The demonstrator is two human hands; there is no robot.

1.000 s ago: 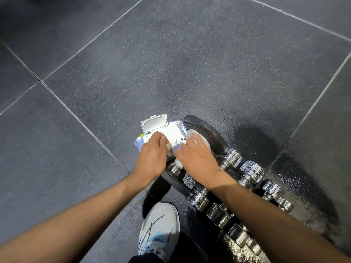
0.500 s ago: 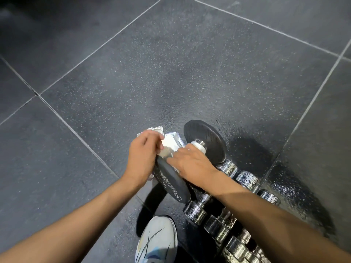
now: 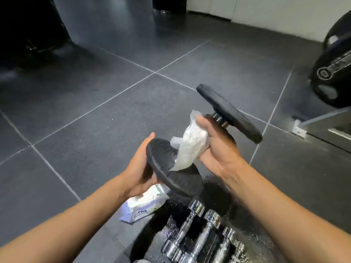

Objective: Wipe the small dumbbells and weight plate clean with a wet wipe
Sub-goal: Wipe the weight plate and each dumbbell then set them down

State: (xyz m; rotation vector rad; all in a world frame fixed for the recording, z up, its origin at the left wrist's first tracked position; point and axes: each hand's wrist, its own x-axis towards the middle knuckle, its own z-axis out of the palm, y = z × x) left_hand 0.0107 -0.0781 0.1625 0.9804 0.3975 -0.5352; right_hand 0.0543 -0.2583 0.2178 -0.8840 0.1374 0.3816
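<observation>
A black dumbbell held off the gym floor in two bare hands, wipe at its middle.

The right hand's [image 3: 218, 147] fingers curl closed around the crumpled white wet wipe [image 3: 191, 145] and the bar beneath it, thumb on top; the left hand [image 3: 140, 171] cups the near black plate [image 3: 167, 168] from outside, fingers pressed together along its rim. The black dumbbell [image 3: 228, 112] tilts, its far plate higher and to the right. Below the left wrist an opened wipes pack [image 3: 146, 205] lies on the floor, and just right of it chrome dumbbells [image 3: 201, 232] lie side by side on a wet, glistening patch. The floor [image 3: 95, 103] is dark speckled tiles with pale seams. At the right edge stands a large black weight plate [image 3: 334, 73] over a metal frame [image 3: 322, 122], with a pale wall [image 3: 275, 12] behind.
</observation>
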